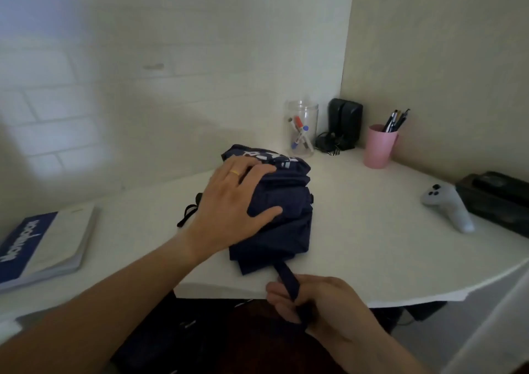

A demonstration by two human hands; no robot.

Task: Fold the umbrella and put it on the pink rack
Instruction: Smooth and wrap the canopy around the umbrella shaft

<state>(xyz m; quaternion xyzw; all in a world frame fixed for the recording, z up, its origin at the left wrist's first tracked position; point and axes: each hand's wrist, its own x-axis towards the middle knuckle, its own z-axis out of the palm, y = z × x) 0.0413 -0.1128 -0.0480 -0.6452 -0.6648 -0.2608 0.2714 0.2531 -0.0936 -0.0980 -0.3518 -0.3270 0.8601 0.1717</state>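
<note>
A dark navy umbrella [286, 213] with white lettering lies collapsed and bunched on the white desk [372, 247]. My left hand [232, 207] presses flat on top of its fabric, fingers spread, a ring on one finger. My right hand [315, 305] is at the desk's front edge, closed around the umbrella's navy closing strap [286, 279], which runs from the bundle to my fingers. A black wrist loop [187, 214] sticks out left of the bundle. No pink rack is in view.
A blue and white book [43, 247] lies at the left. At the back stand a clear jar of markers [300, 128], black speakers [345, 123] and a pink cup of pens [379, 146]. A white controller [446, 204] and a black box [498, 199] sit at the right.
</note>
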